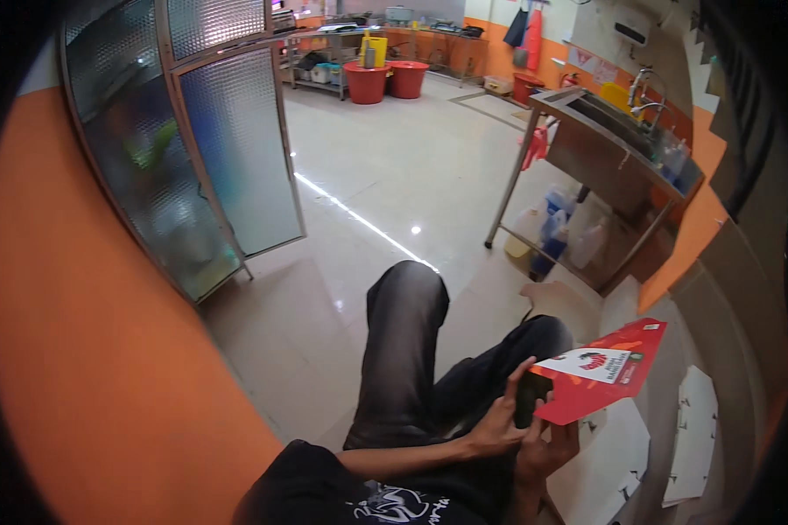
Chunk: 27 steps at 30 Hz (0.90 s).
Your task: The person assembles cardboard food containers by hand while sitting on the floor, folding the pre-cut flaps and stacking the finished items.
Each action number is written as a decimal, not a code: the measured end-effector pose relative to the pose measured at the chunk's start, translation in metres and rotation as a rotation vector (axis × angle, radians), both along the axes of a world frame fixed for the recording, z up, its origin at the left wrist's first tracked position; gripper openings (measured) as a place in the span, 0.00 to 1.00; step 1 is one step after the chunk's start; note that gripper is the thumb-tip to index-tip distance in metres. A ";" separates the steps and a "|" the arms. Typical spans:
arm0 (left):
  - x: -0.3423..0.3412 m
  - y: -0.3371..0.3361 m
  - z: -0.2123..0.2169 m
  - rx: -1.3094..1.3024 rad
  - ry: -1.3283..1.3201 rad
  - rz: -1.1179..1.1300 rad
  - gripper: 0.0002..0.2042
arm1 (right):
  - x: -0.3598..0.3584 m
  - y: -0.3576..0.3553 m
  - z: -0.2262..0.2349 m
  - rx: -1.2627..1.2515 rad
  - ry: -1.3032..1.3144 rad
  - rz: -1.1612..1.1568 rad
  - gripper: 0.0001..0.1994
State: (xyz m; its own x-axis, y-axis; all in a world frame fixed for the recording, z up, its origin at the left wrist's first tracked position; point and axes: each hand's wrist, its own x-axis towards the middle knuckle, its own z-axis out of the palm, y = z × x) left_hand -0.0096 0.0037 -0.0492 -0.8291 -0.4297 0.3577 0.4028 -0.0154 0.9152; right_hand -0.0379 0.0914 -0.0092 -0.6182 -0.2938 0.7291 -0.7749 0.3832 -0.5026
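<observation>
A red paper carton [578, 398] with a white printed panel is held up at the lower right, over my bent knee. My left hand [499, 426] pinches its left edge, with the index finger up along the side. From below, my right hand [547, 451] grips the carton's lower edge; part of its fingers is hidden behind the red card. A dark gap shows between the hands and the carton, and I cannot tell what it is. Next to my right hand lies a flat white card piece [608, 459] with small dark marks.
Another white card [692, 437] lies on the steps at the right. A steel sink stand [626, 157] has plastic jugs [552, 232] under it. At the left are a glass-panelled partition [241, 149] and an orange wall [105, 350]. Red tubs [368, 83] stand far back.
</observation>
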 end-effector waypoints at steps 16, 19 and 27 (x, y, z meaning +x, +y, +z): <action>-0.010 -0.005 -0.019 -0.076 0.020 -0.027 0.42 | -0.011 0.006 -0.007 0.190 -0.105 0.145 0.13; -0.011 -0.010 -0.032 -0.226 0.002 -0.009 0.36 | -0.010 0.002 -0.008 0.205 -0.156 0.160 0.12; -0.014 -0.041 -0.028 0.003 -0.298 -0.063 0.31 | -0.054 0.043 0.010 0.049 -0.044 -0.288 0.22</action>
State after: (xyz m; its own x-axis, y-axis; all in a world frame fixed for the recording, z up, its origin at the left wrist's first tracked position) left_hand -0.0241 -0.0370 -0.0772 -0.9225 -0.3744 0.0938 0.1150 -0.0347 0.9928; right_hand -0.0922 0.1344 0.0005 -0.7118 -0.1358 0.6891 -0.6087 0.6089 -0.5087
